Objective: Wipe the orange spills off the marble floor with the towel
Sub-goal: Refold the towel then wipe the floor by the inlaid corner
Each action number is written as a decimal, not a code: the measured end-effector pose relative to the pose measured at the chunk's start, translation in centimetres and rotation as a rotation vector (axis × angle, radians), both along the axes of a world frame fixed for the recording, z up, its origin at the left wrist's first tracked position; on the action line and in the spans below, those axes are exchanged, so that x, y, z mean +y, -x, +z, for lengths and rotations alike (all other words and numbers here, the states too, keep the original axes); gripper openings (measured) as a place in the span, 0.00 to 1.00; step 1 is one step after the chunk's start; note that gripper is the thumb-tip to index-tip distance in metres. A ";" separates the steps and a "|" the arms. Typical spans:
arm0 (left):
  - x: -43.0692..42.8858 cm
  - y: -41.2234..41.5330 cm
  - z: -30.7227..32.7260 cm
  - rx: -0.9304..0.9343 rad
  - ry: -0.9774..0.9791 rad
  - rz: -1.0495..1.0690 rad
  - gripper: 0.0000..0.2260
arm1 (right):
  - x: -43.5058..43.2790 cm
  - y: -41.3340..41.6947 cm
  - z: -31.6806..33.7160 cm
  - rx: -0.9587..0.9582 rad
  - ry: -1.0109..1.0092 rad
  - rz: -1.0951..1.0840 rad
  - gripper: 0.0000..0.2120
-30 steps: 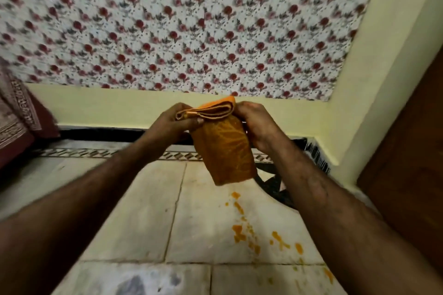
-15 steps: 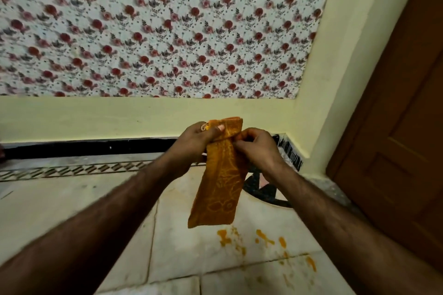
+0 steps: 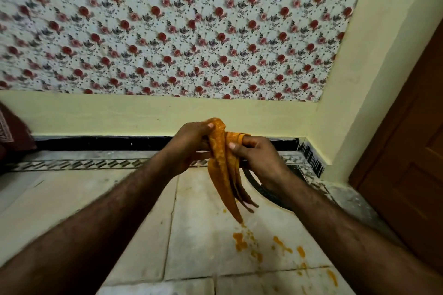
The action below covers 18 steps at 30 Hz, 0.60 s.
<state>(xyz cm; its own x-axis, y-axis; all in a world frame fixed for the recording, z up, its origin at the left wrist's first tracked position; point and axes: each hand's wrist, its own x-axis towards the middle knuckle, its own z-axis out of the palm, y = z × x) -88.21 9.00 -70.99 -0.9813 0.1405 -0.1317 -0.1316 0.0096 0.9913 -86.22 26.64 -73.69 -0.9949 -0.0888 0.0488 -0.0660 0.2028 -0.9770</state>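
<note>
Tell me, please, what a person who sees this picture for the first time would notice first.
First, the bunched orange patterned towel at the centre, held up in the air by the left hand and the right hand. Next, the orange spills on the pale marble floor, just below the towel's hanging end. Behind, the white wall covering with red roses fills the upper half.

The orange towel [image 3: 224, 170], a flat folded panel a second ago, now hangs bunched in narrow drooping folds between both hands.
</note>
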 end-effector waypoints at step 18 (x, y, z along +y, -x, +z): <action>-8.4 2.7 -2.4 -0.227 0.139 -0.140 0.24 | 3.8 2.1 -0.2 -0.351 0.236 -0.097 0.15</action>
<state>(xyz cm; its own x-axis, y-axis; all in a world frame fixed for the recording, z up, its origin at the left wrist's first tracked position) -90.92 0.58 -73.34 -0.8969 0.2379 -0.3727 -0.3374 0.1765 0.9246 -88.32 30.40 -73.89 -0.9581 -0.0210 -0.2858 0.2864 -0.0403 -0.9573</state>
